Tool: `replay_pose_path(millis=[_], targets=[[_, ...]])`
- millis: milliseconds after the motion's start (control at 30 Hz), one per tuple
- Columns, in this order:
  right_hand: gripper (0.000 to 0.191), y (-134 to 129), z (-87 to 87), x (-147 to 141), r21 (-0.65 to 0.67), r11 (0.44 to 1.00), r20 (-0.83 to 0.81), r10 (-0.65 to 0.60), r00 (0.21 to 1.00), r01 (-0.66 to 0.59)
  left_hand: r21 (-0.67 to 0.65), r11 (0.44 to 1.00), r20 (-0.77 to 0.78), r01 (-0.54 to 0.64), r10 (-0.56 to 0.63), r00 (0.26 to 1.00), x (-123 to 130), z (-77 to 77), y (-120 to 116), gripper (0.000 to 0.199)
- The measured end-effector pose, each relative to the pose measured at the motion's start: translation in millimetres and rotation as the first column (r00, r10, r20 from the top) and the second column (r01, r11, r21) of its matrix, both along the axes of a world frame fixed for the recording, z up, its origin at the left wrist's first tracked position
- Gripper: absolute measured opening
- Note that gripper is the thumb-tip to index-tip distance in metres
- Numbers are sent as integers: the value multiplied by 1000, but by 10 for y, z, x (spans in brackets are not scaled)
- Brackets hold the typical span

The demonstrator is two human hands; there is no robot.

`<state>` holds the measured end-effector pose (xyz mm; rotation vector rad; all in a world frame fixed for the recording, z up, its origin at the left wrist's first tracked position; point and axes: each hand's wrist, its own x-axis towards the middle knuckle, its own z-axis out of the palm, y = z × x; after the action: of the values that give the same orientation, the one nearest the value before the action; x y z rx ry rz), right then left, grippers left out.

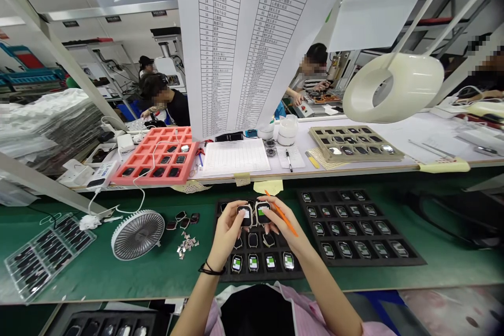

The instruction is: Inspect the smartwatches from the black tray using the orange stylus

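Green table (94,278), near edge, left to right: desk fan (137,234), then black foam tray (258,273) of smartwatches. Left hand (226,231), wrist raised, fingers pinching one watch (244,216) over the tray. Right hand (284,220), angled inward, fingers closed on a second watch (262,212) and an orange stylus (285,219).

"What's in the hands?"
"The left hand (226,232) pinches a black square smartwatch (244,216); the right hand (284,220) grips an orange stick (290,227) and touches a 2nd black smartwatch (262,212)."
"Beneath them?"
"A black foam tray (258,276) on the green desk (90,278)."
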<state>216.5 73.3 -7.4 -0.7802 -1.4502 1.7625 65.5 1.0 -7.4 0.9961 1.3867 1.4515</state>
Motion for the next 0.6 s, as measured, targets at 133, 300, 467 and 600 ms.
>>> replay_pose_path(millis=[133, 300, 467, 600], targets=[[39, 38, -69, 17, 31, 999, -24, 25, 999, -24, 36, 999, 14, 14, -15, 1000, -15, -55, 9, 48], [35, 39, -62, 20, 15, 1000, -21, 19, 1000, -19, 4, 1000, -8, 4, -4, 1000, -27, -57, 0, 41], [34, 18, -23, 25, -7, 1000, -11, 7, 1000, -7, -14, 1000, -16, -9, 9, 1000, -23, -15, -11, 42], [35, 19, -25, 28, -12, 1000, -7, 14, 1000, -14, -9, 1000, -17, -5, 4, 1000, -18, -13, -9, 44]])
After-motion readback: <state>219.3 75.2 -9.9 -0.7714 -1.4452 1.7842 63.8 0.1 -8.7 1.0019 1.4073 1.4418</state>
